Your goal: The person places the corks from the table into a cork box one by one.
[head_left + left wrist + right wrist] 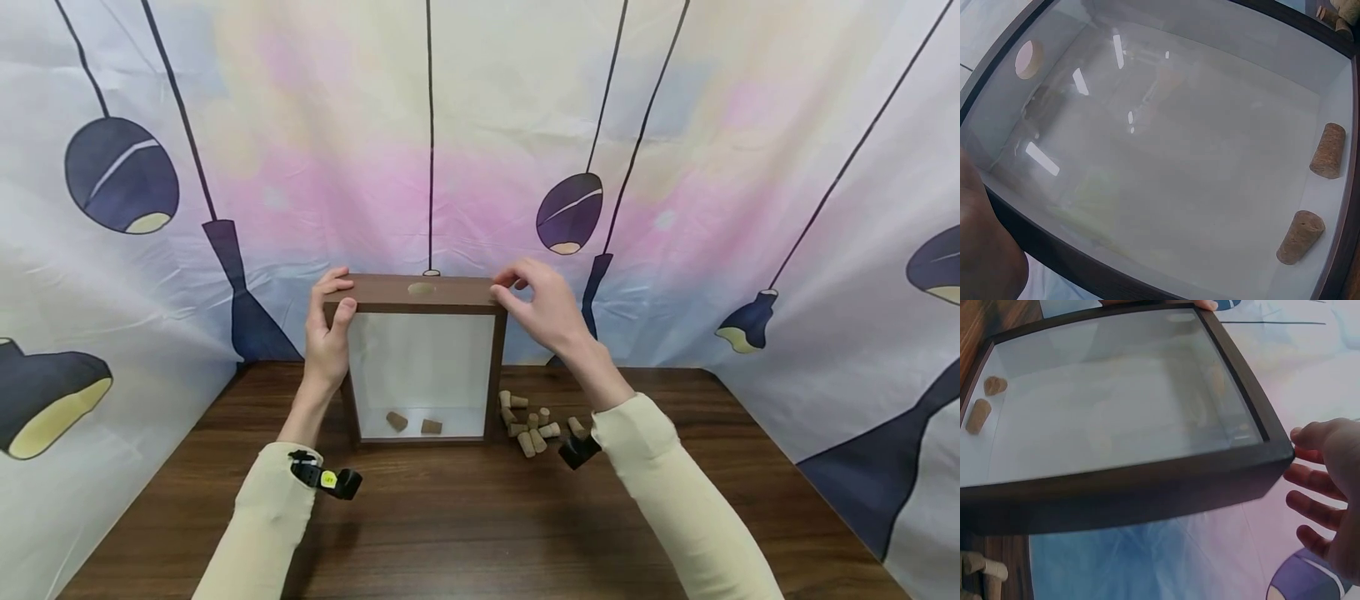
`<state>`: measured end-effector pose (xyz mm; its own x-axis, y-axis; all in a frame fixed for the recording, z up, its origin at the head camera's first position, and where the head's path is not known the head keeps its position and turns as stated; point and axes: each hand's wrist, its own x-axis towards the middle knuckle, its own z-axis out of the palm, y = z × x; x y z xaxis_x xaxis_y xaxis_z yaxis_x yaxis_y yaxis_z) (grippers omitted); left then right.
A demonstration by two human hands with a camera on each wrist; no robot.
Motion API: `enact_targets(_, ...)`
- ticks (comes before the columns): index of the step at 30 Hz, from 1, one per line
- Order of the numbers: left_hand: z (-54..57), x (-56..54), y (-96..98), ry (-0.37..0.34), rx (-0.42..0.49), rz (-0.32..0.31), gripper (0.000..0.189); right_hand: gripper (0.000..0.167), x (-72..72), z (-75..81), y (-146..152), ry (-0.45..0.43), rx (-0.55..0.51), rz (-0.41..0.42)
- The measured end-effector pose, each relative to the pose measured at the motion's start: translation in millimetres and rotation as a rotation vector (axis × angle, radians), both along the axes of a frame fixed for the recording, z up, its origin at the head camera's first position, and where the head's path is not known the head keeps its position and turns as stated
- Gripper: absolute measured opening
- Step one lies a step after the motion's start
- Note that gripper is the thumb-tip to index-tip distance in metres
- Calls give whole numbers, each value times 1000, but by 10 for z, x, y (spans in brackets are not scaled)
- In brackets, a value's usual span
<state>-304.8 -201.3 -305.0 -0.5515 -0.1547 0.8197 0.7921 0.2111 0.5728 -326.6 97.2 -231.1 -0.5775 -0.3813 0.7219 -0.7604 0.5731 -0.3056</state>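
Note:
A brown shadow box (429,293) with a clear front stands upright on the table; its top edge has an oval hole (422,288). Two corks, one on the left (397,421) and one on the right (431,427), lie inside on its bottom. My left hand (327,333) grips the top left corner, thumb on the front and fingers over the top. At the top right corner is my right hand (546,304), thumb and forefinger tips right at the edge. Its other fingers (1316,509) are spread, loosely bent and off the frame in the right wrist view.
Several loose corks (534,429) lie in a pile on the wooden table (465,517), just right of the box. Behind hangs a cloth backdrop (360,125) printed with lamps. Each sleeve carries a small black wrist camera, such as the left one (347,483).

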Motion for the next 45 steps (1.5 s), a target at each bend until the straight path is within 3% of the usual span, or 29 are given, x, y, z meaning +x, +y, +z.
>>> enact_targets(11, -7, 6, 14, -6, -1, -8, 40, 13, -97, -180, 277, -37, -37, -67)
enact_targets(19, -3, 7, -3, -8, 2, -4, 42, 16, -151, -345, 420, -84, -5, -93)
enact_targets(45, -12, -13, 3, 8, -1, -2, 42, 15, -277, -1171, 711, -301, 67, -94)
